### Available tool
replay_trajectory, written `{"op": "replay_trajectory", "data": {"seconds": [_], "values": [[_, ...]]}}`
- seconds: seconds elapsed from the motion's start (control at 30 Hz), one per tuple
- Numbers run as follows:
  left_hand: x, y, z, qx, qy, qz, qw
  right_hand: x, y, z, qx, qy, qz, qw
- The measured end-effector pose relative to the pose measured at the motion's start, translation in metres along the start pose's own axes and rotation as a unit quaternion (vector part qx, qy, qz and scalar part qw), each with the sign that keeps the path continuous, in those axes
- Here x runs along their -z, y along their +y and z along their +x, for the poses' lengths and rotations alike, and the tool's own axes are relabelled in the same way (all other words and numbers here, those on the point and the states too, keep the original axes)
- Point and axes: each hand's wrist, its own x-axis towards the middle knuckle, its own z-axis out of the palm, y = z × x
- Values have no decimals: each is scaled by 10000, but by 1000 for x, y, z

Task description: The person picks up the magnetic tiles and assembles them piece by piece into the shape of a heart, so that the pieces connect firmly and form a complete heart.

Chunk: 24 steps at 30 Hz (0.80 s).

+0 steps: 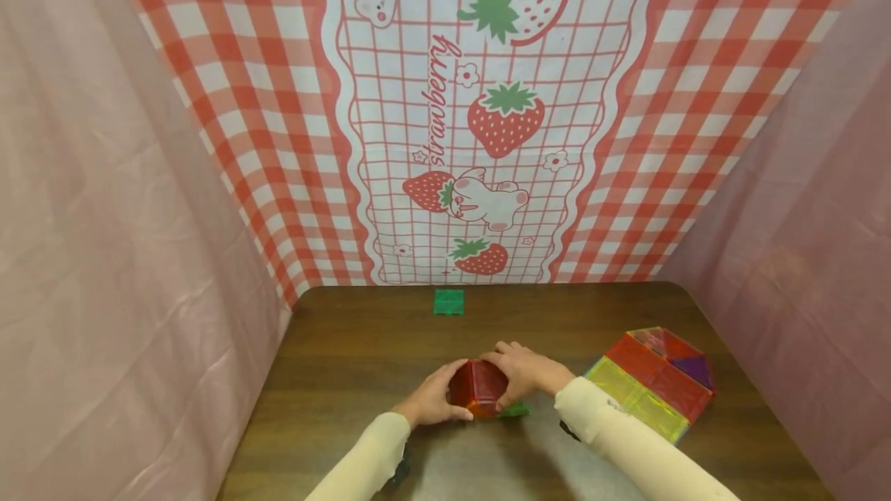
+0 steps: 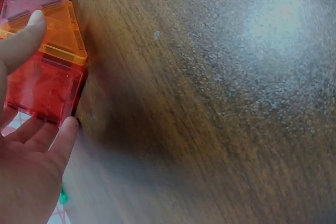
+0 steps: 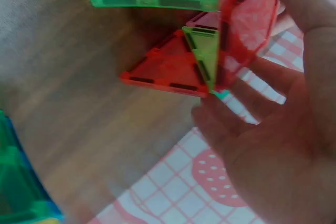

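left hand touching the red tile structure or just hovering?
Touching. In the left wrist view the left hand has its fingers and thumb against the red tile structure, no gap.

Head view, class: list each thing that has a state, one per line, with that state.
Tile model: standing on the table, held from both sides.
Left hand: grip on the model's left side.
Right hand: grip on its right side.
Green tile: flat, alone.
Flat tile group: lying joined, untouched.
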Motion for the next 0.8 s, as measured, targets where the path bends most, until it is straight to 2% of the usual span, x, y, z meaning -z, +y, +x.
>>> {"op": "replay_trajectory", "data": {"seconds": [0.1,0.27,0.53,0.8], "values": [[-1,1,1,91,-5,69,9999,-2,3,-1,9,-73,274,9996],[-3,4,2,291,27,-75,9995,-5,9,-1,216,87,500,9985],[-5,7,5,174,207,-101,9996,-5,11,0,325,61,686,9971],[-2,2,2,184,367,-296,9987,-10,3,5,419,296,742,9959]]}}
